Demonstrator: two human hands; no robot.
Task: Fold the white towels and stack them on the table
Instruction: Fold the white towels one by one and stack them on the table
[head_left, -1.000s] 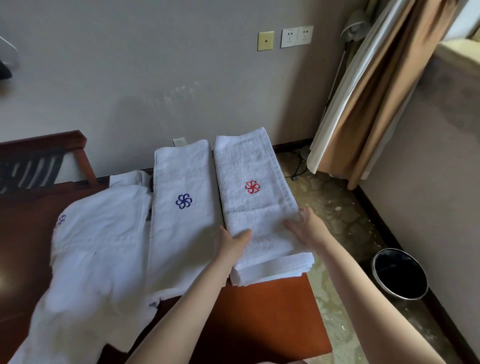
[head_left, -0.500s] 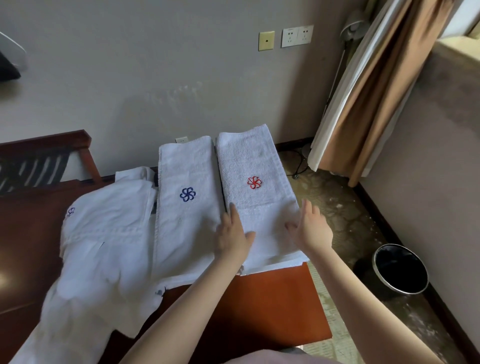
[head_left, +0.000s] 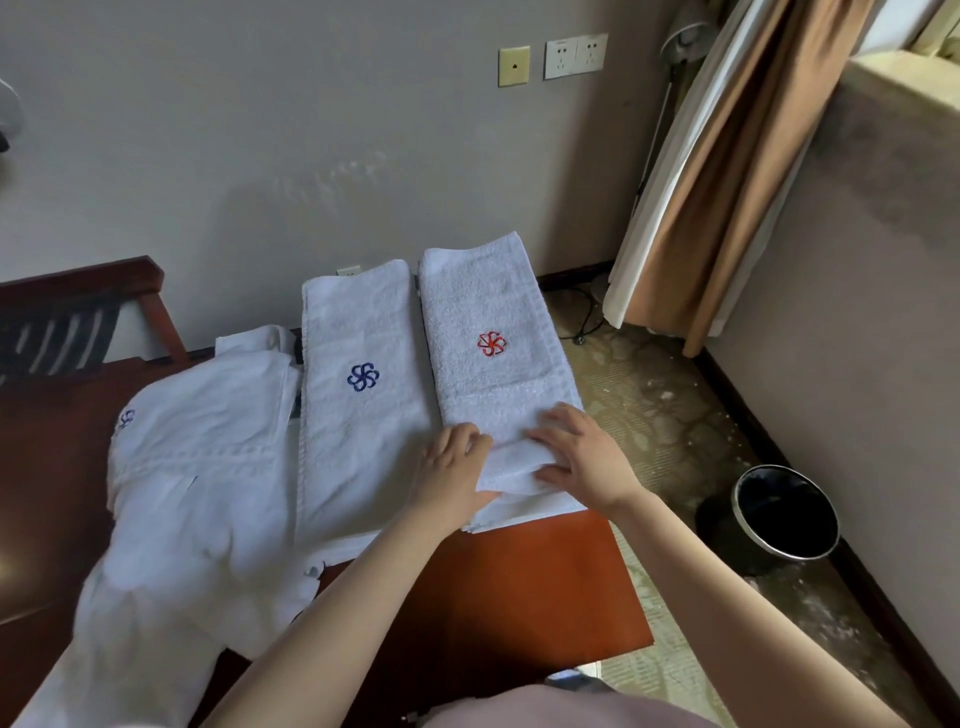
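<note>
**Both hands on the near end of the red-emblem towel (head_left: 498, 410)**

We see the red-emblem towel lying lengthwise on the right part of the wooden table (head_left: 519, 587), a little right of the frame's centre. Its far end points toward the wall and its near end lies at the hands. Its red flower emblem (head_left: 491, 344) faces up around the middle. The near end is raised into a soft fold, and thinner layers show beneath it toward the bottom of the frame.

The left hand (head_left: 452, 467) sits at the fold's left edge, fingers curled over the top and thumb along the lower side, gripping it. The right hand (head_left: 584, 457) comes in from the right, fingers laid across the top of the fold and thumb against its lower edge, so it pinches the same fold. The two hands are near each other but apart, with the fold between them.

Just beside this towel, on its left along the long edge, lies the blue-emblem towel (head_left: 358, 317), flat and folded long. Further left a rumpled white cloth (head_left: 197, 483) covers the table's left part and hangs toward the lower left corner. It carries a small blue mark, and we cannot tell whether it is a towel or a garment.

At the left edge of the frame stands a dark wooden chair (head_left: 83, 322). A round black waste bin (head_left: 784, 512) stands on the floor at the right. A beige curtain (head_left: 727, 182) hangs in the upper right, and wall sockets (head_left: 575, 56) sit near the top.
</note>
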